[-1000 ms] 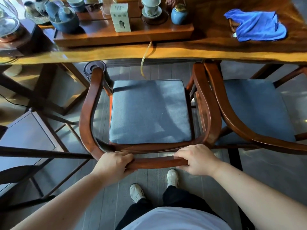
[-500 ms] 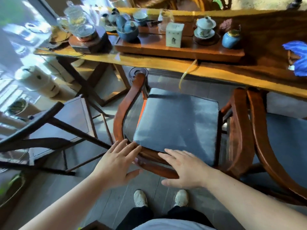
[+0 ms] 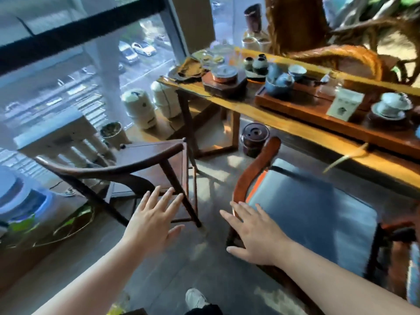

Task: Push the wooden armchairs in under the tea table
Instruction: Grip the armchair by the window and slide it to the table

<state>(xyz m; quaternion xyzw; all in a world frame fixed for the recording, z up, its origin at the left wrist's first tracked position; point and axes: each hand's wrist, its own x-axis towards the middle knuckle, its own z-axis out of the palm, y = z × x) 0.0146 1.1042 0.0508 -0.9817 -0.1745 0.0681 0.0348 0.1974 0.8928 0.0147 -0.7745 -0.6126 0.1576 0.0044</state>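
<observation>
Beside a sunlit window, a long yellow-brown wooden tea table (image 3: 295, 127) is flanked by a reddish armchair with a grey cushion (image 3: 313, 214), partly tucked under, and a dark wooden armchair (image 3: 118, 171) standing clear, toward which the left hand (image 3: 152, 221) and right hand (image 3: 254, 233) are held spread and empty, judged ready for grasping.

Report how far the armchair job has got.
Done, it seems: the cushioned armchair sits with its seat front under the tea table edge. In hand: nothing; the left hand and right hand are open, touching nothing. Left: the dark armchair stands clear of the table.
</observation>
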